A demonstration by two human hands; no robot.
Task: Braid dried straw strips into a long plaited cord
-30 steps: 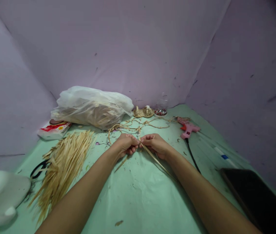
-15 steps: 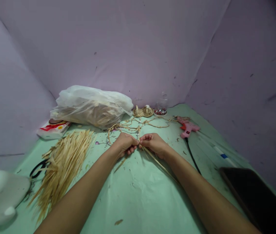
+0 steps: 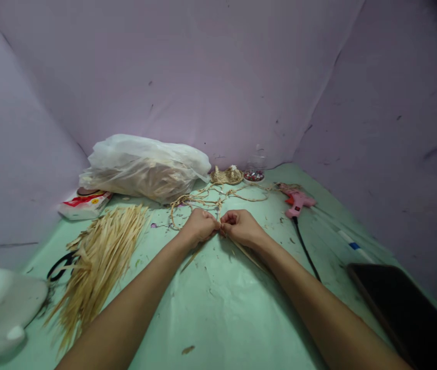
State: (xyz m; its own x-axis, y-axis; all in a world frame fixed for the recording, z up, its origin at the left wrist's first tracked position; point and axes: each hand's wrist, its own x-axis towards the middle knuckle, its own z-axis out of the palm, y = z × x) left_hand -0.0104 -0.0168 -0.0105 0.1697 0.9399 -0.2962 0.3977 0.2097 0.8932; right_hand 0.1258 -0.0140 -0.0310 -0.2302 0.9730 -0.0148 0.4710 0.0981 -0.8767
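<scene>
My left hand [image 3: 200, 226] is closed, pinching pale straw strands near the table's middle. Fingertip to fingertip with it, my right hand [image 3: 241, 227] pinches the same strands close to where they meet. One loose strand end [image 3: 191, 261] sticks out below my left hand, and a longer strand [image 3: 250, 257] runs down beside my right wrist. Beyond the hands, a thin twisted cord [image 3: 247, 198] lies in loops and leads toward my fingers. A thick bundle of dry straw strips [image 3: 101, 262] rests left of my left forearm.
A plastic bag [image 3: 145, 169] of straw lies at the back left, near a tissue pack [image 3: 85, 205]. Black scissors handles [image 3: 59, 267] and a white object [image 3: 6, 308] are at left. At right are a pink glue gun [image 3: 299, 201], its cable and a dark phone [image 3: 403, 313].
The left fingers have curled in more, and the right hand has turned slightly over the strands. The strand beside the right wrist now shows less.
</scene>
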